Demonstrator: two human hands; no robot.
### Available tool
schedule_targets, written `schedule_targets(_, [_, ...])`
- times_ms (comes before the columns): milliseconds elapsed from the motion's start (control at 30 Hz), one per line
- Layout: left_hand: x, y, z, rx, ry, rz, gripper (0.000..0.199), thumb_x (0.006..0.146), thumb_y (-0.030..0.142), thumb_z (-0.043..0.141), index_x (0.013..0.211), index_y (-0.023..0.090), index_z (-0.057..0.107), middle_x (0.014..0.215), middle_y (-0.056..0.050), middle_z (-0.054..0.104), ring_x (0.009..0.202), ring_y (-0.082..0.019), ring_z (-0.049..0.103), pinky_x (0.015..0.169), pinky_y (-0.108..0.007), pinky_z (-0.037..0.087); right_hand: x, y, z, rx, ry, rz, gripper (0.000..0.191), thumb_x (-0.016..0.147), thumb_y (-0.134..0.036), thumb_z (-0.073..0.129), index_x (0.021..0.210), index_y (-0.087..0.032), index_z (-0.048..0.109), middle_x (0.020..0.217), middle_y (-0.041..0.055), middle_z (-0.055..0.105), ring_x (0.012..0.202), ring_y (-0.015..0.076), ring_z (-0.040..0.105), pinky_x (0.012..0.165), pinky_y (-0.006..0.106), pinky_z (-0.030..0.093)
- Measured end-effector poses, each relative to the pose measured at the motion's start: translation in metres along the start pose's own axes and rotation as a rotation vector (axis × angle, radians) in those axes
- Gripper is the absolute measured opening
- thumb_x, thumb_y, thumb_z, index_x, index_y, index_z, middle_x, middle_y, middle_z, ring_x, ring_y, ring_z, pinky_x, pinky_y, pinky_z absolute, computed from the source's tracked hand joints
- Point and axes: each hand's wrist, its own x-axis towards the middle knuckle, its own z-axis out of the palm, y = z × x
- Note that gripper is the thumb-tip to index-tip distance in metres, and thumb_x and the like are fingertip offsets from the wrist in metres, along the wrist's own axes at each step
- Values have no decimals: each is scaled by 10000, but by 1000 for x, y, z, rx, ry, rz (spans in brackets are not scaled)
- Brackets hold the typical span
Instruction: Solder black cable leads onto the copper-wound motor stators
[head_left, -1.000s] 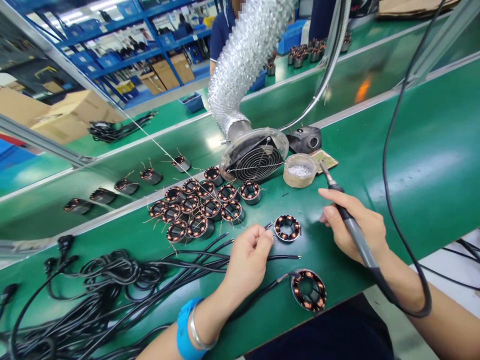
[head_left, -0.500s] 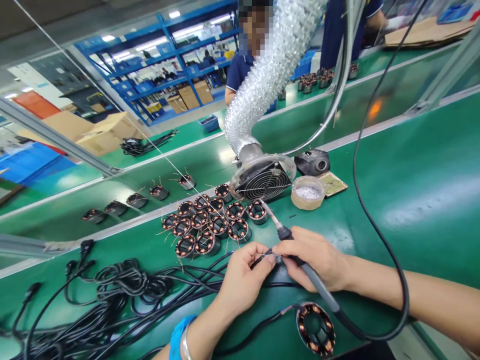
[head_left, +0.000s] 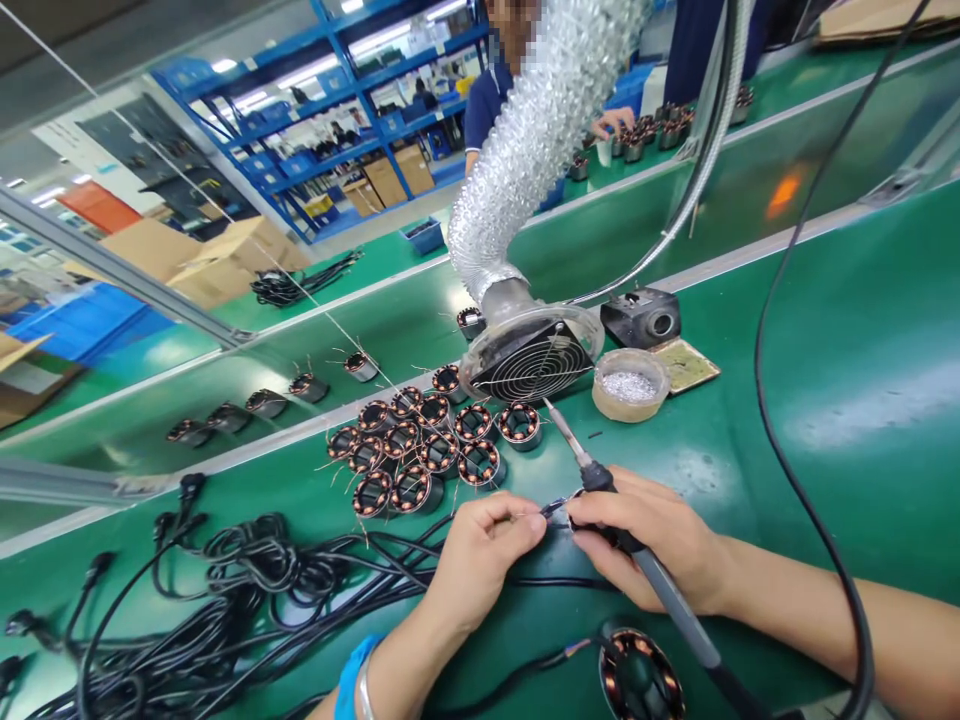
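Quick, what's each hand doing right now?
Left hand: closed, pinching a thin, dark, flexible wire.
Right hand: closed around a grey-and-black, pen-shaped soldering iron; anything else it grips cannot be told.

Far beyond the left hand (head_left: 480,555) stand blue shelves (head_left: 364,100) — cartons (head_left: 225,270) sit off to that hand's left. Straight past it is a co-worker (head_left: 484,110) (partly hidden by a silver duct (head_left: 510,180)). Far beyond the right hand (head_left: 660,545), and to its right — flat cardboard (head_left: 877,20).
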Motion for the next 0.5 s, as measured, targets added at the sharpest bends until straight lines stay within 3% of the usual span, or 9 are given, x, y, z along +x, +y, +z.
schedule_targets(333, [1,11,10,42,2,15,293,642,397,781,740,121,774,671,-37,636,617,-118,481,598,-227,381,5,-1,8,-8,37,21,340,850,-8,571,1160,-147,551,769,30,607,675,161,524,618,291,489])
schedule_targets(500, [0,6,6,56,-43,30,306,693,424,712,676,120,692,523,24,482,517,-90,358,510,-218,276,4,-3,4,-32,-6,83,402,852,-58,584,1238,-138,505,928,75,634,718,171,523,639,316,505])
